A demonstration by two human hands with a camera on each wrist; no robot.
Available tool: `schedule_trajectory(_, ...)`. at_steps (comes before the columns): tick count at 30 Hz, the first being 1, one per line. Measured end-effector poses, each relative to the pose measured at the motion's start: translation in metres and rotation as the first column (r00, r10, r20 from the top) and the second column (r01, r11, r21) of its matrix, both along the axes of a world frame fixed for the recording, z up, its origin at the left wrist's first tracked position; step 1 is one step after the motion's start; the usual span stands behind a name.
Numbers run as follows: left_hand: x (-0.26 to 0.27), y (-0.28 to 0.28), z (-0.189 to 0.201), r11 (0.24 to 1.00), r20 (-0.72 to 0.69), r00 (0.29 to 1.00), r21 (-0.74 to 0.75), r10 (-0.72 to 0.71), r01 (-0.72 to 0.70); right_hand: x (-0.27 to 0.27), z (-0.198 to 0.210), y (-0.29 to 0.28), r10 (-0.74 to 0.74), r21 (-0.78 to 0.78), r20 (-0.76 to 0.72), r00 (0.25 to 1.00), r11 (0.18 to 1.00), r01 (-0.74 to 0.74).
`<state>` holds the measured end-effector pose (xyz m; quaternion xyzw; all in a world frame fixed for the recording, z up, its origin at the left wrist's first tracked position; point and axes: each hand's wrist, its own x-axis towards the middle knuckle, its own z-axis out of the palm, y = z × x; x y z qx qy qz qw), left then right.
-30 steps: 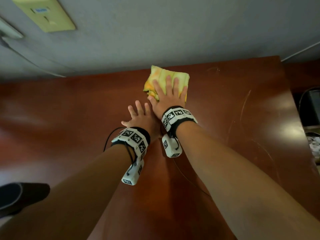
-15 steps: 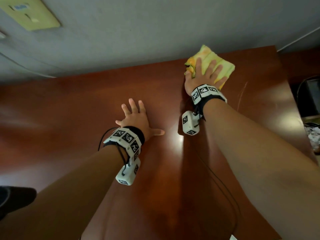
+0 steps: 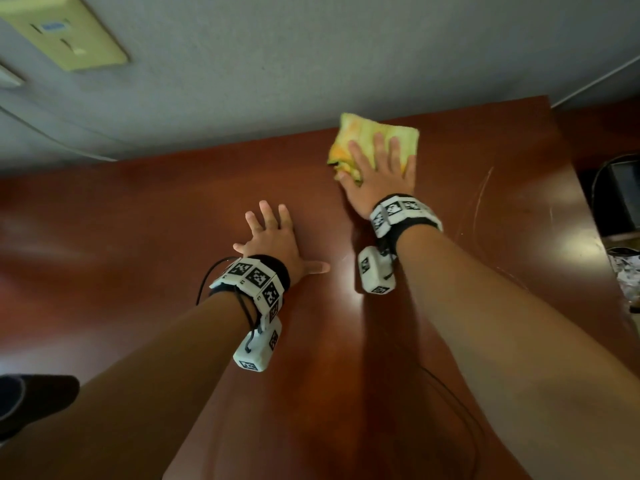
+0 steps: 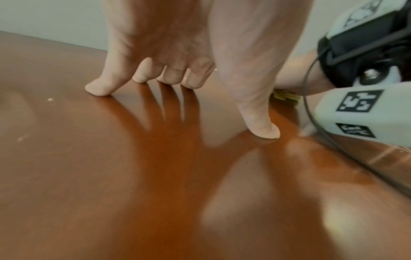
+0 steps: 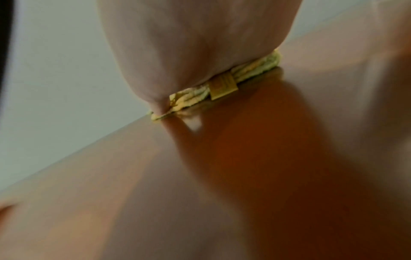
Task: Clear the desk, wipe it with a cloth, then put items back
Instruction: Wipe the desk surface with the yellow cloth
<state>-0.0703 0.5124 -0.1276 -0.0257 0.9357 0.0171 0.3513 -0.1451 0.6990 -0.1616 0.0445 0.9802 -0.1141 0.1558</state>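
The cloth (image 3: 374, 142) lay folded flat on the desk (image 3: 138, 220), at about one o'clock from the middle of the head view and close to the desk's far edge by the wall (image 3: 311, 64). The right hand (image 3: 379, 174) lay on top of it, palm down, fingers straight and slightly spread. That flat press probably served to keep the whole pad against the wood during a wipe, rather than letting it bunch. From the right wrist view the heel of the palm sat on the cloth's near edge, where a small tag (image 5: 223, 86) stuck out.

The left hand (image 3: 273, 242) was planted on bare wood at about seven o'clock from the cloth, well apart from it. Its fingers were spread, thumb pointing toward three o'clock, and the left wrist view showed the fingertips (image 4: 98, 88) touching the surface with the palm raised off it. It held nothing; it looked like a brace for the reach.

Both forearms stretched forward from six o'clock, the right reaching farther. No desk items showed on the wood, so clearing seemed done and wiping under way.
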Motion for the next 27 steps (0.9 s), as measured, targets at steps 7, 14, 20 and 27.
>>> schedule_trajectory(7,0.0,0.001,0.001,1.0,0.0,1.0,-0.008,-0.02,0.02,0.02,-0.001,0.078,-0.256,0.088,0.066,0.964,0.964,0.25)
schedule_trajectory(14,-0.001,0.0,0.0,1.0,-0.008,1.0,-0.013,-0.026,0.026,0.069,-0.005,-0.04,0.026,0.029,-0.005,1.0,0.999,-0.026)
schedule_trajectory(20,0.001,0.0,-0.004,1.0,-0.046,0.999,-0.004,-0.018,0.018,0.087,-0.006,-0.059,0.145,0.019,-0.035,0.989,0.989,-0.144)
schedule_trajectory(27,0.002,-0.001,-0.002,0.999,-0.027,0.999,-0.017,-0.03,0.029,0.07,-0.004,0.046,-0.045,0.087,0.045,0.998,0.995,0.041)
